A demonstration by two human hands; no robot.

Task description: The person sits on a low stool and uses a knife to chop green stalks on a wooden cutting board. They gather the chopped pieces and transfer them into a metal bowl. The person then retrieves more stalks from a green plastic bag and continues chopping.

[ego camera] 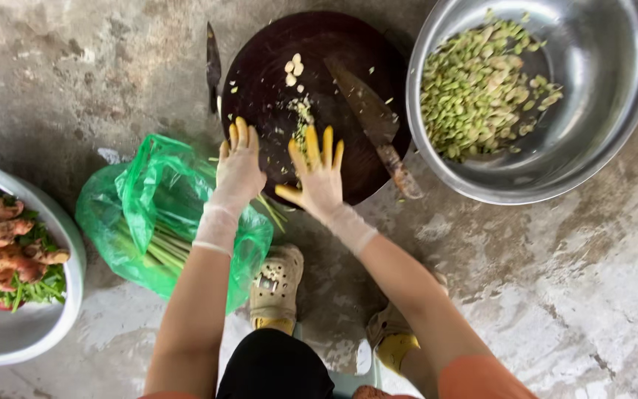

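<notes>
The round, dark wooden chopping board (275,81) is lying on the rough concrete floor (570,295) at twelve o'clock from the person, speckled with pale sliced bits (294,68) and green scraps; both hands are wearing thin translucent gloves stained yellow at the fingertips; the left hand (238,166) is resting fingers apart at the board's seven o'clock edge, gripping nothing; the right hand (317,174) is pressing flat and spread on the board's six o'clock part, also holding nothing; a worn cleaver (367,111) is lying on the board at three o'clock; a shiny steel bowl (614,111) of chopped green pieces is sitting further toward three; a crinkled green plastic bag (149,199) of stalks is lying at eight o'clock.
</notes>
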